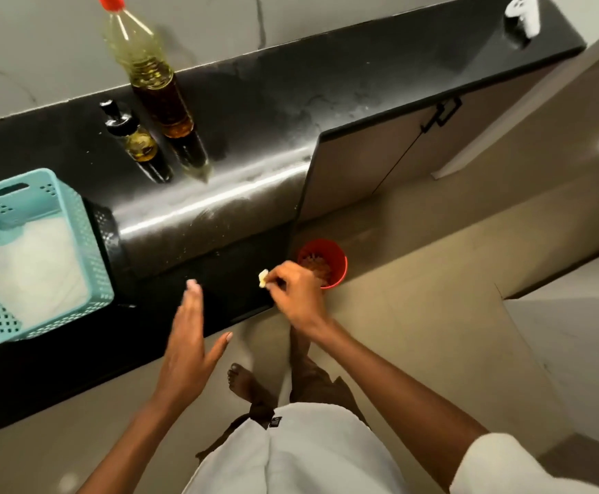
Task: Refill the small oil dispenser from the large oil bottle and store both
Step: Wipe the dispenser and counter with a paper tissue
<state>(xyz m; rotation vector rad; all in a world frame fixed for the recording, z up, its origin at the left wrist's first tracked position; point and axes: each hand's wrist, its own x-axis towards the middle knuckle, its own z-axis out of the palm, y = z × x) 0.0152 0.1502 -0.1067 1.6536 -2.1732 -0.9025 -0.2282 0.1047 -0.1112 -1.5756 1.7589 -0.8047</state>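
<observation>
A large clear oil bottle [144,62] with a red cap stands upright at the back of the black countertop [262,112], holding yellow oil. Just left of it stands the small glass oil dispenser [134,137] with a black spout top, oil in its lower part. My left hand [187,344] hovers flat with fingers spread over the counter's front edge, holding nothing. My right hand [296,294] pinches a small crumpled pale scrap [263,278] near the counter's corner, beside a red bin [326,262] on the floor.
A teal perforated basket [87,251] lined with white paper sits at the counter's left. A white object [522,12] lies at the far right of the counter. Brown cabinet doors [415,147] with a black handle stand below. My bare feet are on the tiled floor.
</observation>
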